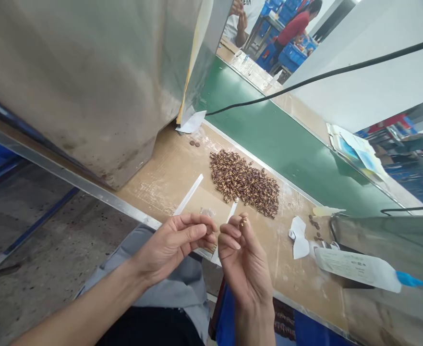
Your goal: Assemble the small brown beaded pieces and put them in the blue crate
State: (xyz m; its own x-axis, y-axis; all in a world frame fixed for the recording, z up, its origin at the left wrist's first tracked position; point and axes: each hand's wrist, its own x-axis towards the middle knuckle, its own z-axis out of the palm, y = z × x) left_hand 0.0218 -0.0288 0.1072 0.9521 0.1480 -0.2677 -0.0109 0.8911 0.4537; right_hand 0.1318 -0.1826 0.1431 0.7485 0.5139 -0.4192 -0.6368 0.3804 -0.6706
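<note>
My right hand (245,269) is raised with its thumb and fingertips pinching a small brown-and-gold beaded piece (243,221). My left hand (173,245) is close beside it, its fingertips pressed together, and nothing shows between them. Just beyond my hands, a heap of similar brown-and-gold beaded pieces (243,181) lies on the tan work bench (290,269). A small clear plastic bag (207,212) lies near my left fingertips, between two white strips (188,194). Several brown discs (195,143) lie farther back.
A dented grey metal panel (81,81) overhangs the bench at left. Behind the bench runs a green conveyor belt (279,144), crossed by a black cable (322,77). To the right are white paper scraps (298,238) and a white tube with a blue tip (355,269). A person in red (294,29) stands among blue crates.
</note>
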